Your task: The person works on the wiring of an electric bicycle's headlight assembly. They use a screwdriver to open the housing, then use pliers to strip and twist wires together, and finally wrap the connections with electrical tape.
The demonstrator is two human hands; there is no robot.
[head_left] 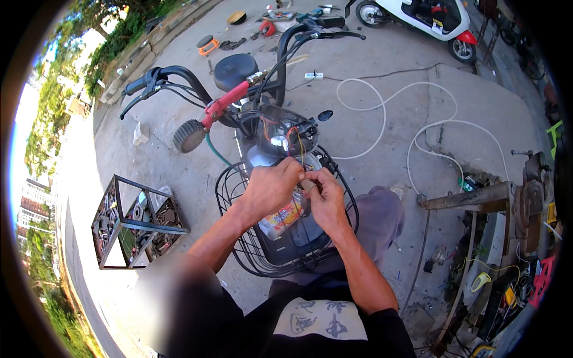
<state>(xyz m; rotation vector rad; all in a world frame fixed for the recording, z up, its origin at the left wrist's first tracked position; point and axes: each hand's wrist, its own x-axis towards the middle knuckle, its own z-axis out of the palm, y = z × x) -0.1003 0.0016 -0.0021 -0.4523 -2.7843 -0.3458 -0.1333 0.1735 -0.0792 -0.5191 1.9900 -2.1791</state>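
Note:
My left hand and my right hand meet over the black wire basket of a two-wheeler, fingertips pinched together. Thin wires, one of them yellow, run down from the opened dark front housing into my fingers. Under my right thumb shows a small tan piece, too covered to name. A plastic package with orange and yellow print lies in the basket below my hands. Across the handlebar rests a red bar with a ribbed black round end.
An open metal-framed box of parts stands on the ground at left. A white hose loops over the concrete at right, near a workbench with a vise. A white scooter and scattered tools are at the back.

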